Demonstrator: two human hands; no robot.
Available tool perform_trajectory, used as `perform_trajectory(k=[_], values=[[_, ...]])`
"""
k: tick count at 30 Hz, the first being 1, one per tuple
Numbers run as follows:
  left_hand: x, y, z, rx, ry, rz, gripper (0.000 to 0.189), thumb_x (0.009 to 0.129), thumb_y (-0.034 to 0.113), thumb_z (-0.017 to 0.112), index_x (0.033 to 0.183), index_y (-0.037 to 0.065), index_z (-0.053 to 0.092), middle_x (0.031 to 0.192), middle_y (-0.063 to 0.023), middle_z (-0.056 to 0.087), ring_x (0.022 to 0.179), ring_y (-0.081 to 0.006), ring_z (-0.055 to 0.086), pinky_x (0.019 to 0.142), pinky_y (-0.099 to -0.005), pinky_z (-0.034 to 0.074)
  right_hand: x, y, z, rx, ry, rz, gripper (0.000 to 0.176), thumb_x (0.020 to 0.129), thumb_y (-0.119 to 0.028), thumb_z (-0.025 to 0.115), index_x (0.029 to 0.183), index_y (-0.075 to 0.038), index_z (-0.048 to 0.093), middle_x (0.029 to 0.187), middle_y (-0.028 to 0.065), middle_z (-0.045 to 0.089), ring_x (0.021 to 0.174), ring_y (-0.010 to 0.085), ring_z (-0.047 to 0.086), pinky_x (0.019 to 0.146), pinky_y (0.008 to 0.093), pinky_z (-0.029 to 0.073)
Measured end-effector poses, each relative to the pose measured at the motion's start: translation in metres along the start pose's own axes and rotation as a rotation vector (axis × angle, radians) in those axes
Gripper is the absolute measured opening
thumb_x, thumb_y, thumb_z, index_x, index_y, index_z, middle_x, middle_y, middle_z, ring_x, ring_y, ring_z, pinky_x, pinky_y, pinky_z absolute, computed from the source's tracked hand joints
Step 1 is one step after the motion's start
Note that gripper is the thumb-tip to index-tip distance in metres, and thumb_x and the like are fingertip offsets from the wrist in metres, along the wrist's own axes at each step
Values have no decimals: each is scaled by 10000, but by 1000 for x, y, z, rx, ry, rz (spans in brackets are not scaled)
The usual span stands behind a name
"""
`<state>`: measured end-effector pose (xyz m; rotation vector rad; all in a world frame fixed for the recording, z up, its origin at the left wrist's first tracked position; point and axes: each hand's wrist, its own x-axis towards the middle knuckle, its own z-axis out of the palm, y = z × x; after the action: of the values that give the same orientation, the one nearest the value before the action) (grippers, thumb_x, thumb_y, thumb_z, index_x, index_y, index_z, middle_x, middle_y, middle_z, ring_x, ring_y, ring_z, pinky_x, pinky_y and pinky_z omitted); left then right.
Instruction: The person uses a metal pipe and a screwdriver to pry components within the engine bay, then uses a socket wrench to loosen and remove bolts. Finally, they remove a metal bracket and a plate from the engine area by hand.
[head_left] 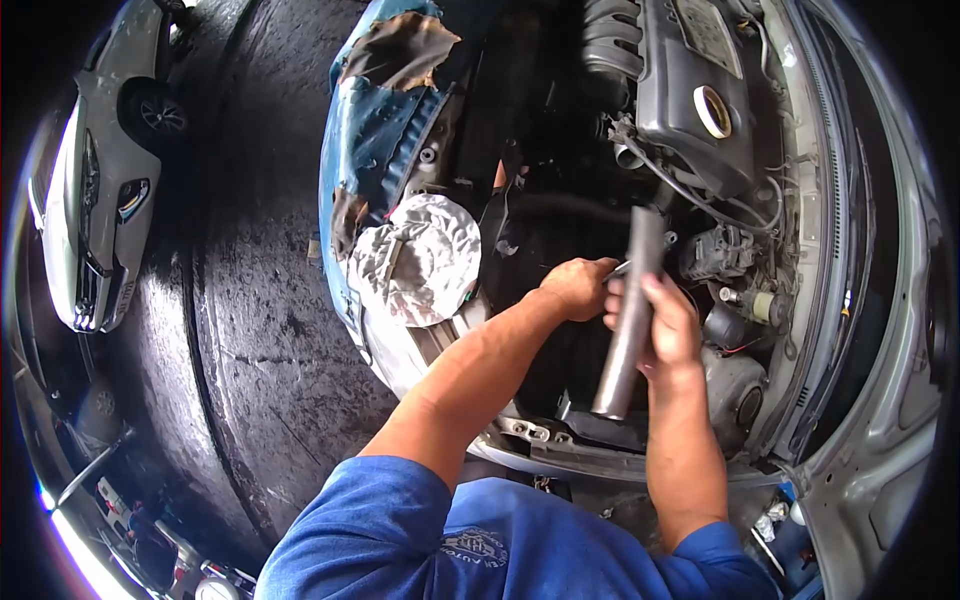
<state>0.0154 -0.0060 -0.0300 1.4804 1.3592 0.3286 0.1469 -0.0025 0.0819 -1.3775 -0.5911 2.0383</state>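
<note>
My right hand [672,325] is closed round a grey metal pipe [626,345]. The pipe stands steeply tilted over the engine bay, its upper end beyond my fingers and its lower end toward me. Just left of the pipe, my left hand [580,288] is curled into a fist. A thin shiny metal tool [621,269] sticks out of that fist toward the pipe, which hides part of it, so its exact kind does not show. Beneath both hands lies the dark engine bay [560,350].
A white cloth [425,262] lies on the car's front edge, near a torn blue cover [375,140]. A tape roll [712,111] rests on the engine cover [690,150]. Hoses and a reservoir [768,307] sit at the right. Another car [95,200] stands across the floor [250,300].
</note>
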Motion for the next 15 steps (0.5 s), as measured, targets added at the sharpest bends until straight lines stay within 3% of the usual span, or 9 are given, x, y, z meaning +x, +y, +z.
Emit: perform_trajectory(k=[1,2,4,6,8,10,11,15], values=[[-5,4,-12,-29,-126,1,459,822,187,663,1266,94,592,1090,-158,695,1035,-280,672,894,-391,529,9,7,20,-19,-102,-18,316,945,-181,563,1203,-9,502,916,124,623,820,228,637,721,393,557],[-6,4,-8,-35,-129,3,459,822,187,663,1266,94,592,1090,-158,695,1035,-280,672,894,-391,529,22,12,42,-37,-203,-37,302,947,-165,582,1192,-5,509,919,122,630,842,220,646,737,378,559],[-1,8,6,-68,-8,-36,405,847,174,644,1240,86,602,1045,-174,699,1003,-313,672,861,-426,526,64,33,94,-290,-237,-221,372,916,-185,645,1177,40,503,941,133,639,882,209,654,764,355,560],[-1,11,15,-94,114,-76,352,873,161,626,1214,79,611,1000,-189,702,971,-345,673,828,-460,523,105,57,138,-621,-202,-229,472,888,-275,687,1144,74,499,988,186,661,911,269,675,804,378,552],[-14,20,5,-202,70,-109,363,875,167,618,1230,90,604,1016,-206,689,999,-372,653,846,-476,516,125,78,175,-1129,18,-480,557,834,-326,739,1121,85,497,1026,255,669,948,357,679,848,416,533],[-5,13,17,-176,213,-75,364,871,179,620,1226,100,607,967,-195,697,962,-374,665,840,-480,519,137,86,194,-974,-112,-292,595,803,-330,765,1143,71,486,1054,290,662,986,406,669,887,415,522],[-3,12,20,-189,219,-93,340,867,193,625,1194,101,613,955,-185,699,945,-384,664,834,-487,521,137,94,200,-1021,-71,-408,605,770,-338,802,1098,65,493,999,283,663,951,386,676,845,426,527],[5,7,23,-148,217,-80,305,856,221,641,1137,103,623,943,-211,693,937,-411,654,834,-510,515,127,94,213,-1074,-114,-347,720,752,-344,811,1231,46,441,1004,286,663,960,414,666,864,462,527]])
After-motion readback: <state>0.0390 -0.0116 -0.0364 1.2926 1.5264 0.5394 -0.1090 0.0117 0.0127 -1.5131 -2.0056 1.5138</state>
